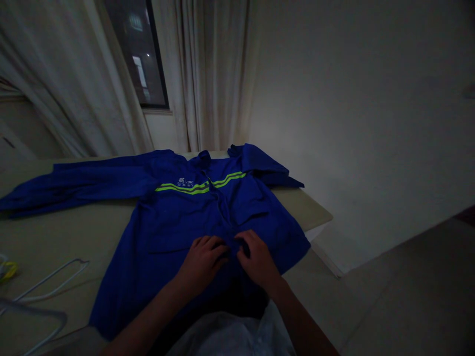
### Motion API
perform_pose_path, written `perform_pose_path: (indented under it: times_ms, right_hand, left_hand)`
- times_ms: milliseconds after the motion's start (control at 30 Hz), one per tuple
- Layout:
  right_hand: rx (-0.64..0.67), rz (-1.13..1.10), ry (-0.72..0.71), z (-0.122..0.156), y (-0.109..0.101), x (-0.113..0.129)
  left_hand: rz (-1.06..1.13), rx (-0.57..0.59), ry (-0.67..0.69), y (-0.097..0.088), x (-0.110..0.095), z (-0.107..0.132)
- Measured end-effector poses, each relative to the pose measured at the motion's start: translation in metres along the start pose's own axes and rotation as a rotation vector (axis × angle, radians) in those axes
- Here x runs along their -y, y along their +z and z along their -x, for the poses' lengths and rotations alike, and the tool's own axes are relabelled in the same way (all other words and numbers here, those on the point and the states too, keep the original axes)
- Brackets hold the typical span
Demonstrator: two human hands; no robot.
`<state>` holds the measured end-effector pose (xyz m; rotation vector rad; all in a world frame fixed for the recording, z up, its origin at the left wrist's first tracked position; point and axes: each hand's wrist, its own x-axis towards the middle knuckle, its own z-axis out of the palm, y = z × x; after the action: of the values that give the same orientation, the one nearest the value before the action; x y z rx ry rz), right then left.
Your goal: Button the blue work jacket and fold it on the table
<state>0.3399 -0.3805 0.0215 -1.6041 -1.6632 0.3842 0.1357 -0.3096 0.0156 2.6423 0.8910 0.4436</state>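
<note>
A blue work jacket (178, 212) with a yellow-green and grey stripe across the chest lies front up, its collar toward the far side. White lettering shows above the stripe on the left. One sleeve stretches out to the left; the other is folded over at the right. At the lower part of the front opening, my left hand (208, 257) has its fingers curled on the jacket's front edge. Close beside it, my right hand (256, 254) pinches the cloth on the other side of the opening. The fingertips are dark and partly hidden.
The jacket rests on a table (55, 237) with a corner at the right. White wire hangers (48, 296) and a yellow item (8, 270) lie at the left. Behind stand curtains (208, 74) and a window (143, 54); a wall (352, 123) rises on the right.
</note>
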Motion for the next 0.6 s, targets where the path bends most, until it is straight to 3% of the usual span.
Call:
perform_pose_path:
  times_ms: [200, 433, 600]
  right_hand:
    - [-0.061, 0.037, 0.064, -0.003, 0.004, -0.007]
    - [-0.020, 0.071, 0.115, -0.006, -0.003, -0.007]
    - [0.020, 0.022, 0.080, -0.009, -0.009, -0.005]
  left_hand:
    - [-0.188, 0.053, 0.033, 0.002, -0.008, -0.006]
    - [0.022, 0.062, 0.008, 0.004, -0.001, -0.007]
    - [0.004, 0.059, 0.001, 0.000, -0.005, -0.007]
